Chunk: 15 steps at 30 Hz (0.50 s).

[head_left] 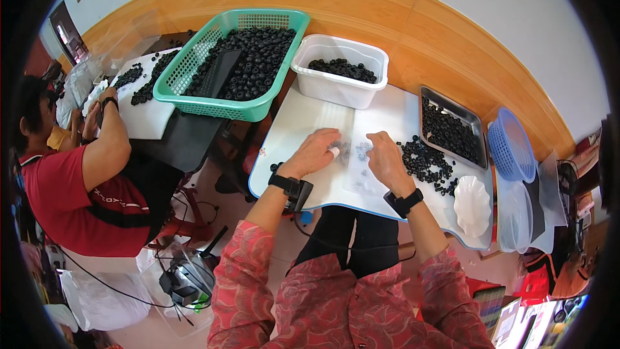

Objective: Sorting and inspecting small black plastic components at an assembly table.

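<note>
My left hand (315,154) is over the white table top (303,113), its fingers pointing right and slightly apart, with a white wrap (334,152) on one digit. I see nothing in it. Opposite it, my right hand (386,160) is closed, the fingers curled in; whatever they may hold is hidden. Between the hands lies a patch of small greyish, see-through bits (353,153), too fine to name. Just right of my right hand spreads a loose pile of small black cylindrical parts (429,163). A few more black pieces (276,167) sit by my left wrist.
At the back stand a white tub (339,90) and a green basket (252,111), both with black parts. A metal tray (478,118) of black parts, a blue basket (512,145) and a white scalloped dish (472,207) are on the right. A co-worker (84,187) sits left.
</note>
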{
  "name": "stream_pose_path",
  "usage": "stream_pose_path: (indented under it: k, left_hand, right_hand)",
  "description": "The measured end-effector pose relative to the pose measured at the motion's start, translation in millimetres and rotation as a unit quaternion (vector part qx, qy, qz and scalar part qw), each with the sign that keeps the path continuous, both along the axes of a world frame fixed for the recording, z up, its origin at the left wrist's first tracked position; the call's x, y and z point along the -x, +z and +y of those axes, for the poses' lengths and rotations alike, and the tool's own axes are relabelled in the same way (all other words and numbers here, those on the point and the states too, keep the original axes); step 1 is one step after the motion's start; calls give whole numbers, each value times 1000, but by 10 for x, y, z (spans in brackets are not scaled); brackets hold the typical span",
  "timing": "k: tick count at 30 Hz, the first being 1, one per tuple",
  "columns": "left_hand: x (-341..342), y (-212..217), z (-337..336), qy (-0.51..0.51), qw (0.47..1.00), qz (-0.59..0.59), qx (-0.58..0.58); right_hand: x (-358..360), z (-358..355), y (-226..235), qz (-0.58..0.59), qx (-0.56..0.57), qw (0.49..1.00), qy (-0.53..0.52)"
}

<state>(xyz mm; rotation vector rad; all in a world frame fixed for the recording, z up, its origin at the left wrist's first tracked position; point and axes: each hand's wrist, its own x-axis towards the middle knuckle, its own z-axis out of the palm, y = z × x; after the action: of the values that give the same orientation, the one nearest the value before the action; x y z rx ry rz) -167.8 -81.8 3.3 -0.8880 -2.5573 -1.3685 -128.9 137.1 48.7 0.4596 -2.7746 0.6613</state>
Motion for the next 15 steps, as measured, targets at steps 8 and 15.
stream_pose_path:
  k: [8,15]
  left_hand:
    - [-93,430,-46,95,956,-138,241]
    - [-60,145,95,103,960,-134,224]
  right_hand:
    - [80,-131,88,-69,-45,996,28]
    - [497,-304,-221,-16,-98,978,182]
